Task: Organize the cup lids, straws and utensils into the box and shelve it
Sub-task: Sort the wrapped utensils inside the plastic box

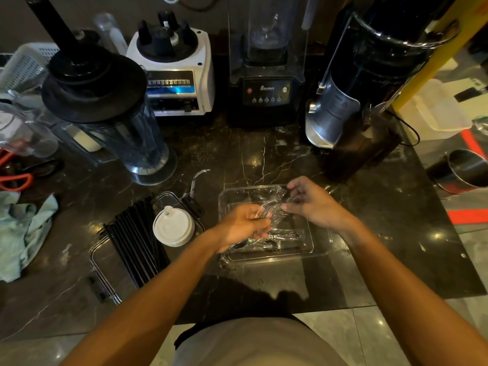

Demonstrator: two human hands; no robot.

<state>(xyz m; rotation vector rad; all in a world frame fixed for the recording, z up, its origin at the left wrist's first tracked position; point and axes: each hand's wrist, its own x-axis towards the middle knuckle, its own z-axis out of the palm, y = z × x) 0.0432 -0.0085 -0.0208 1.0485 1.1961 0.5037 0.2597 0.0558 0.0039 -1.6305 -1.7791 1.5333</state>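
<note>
The clear box [274, 256] sits on the dark marble counter [264, 154], near its front edge and right of centre; inside it lie utensils in clear wrappers [277, 237], dark shapes under crinkled film. Both hands are over the box; the left hand [244, 227] has its fingers curled round a bunch of the wrapped utensils, gripping it above the box's left half; the right hand [310, 203] pinches the far end of the same crinkled wrapping between thumb and fingertips, over the box's back right part. Left of the box, a stack of white cup lids [173, 225] stands on the clear box lid [105, 265], which lies flat with its black clips at the edges; a bundle of black straws [137, 241] lies across that lid, just beside the cup lids. Along the back of the counter stand a blender jug with a black top [113, 114], a white blender base [175, 75], a black blender [266, 75] and a dark and silver machine [356, 83]; a pale green cloth [23, 233] lies at the left edge, with orange-handled scissors [15, 178] behind it.
</note>
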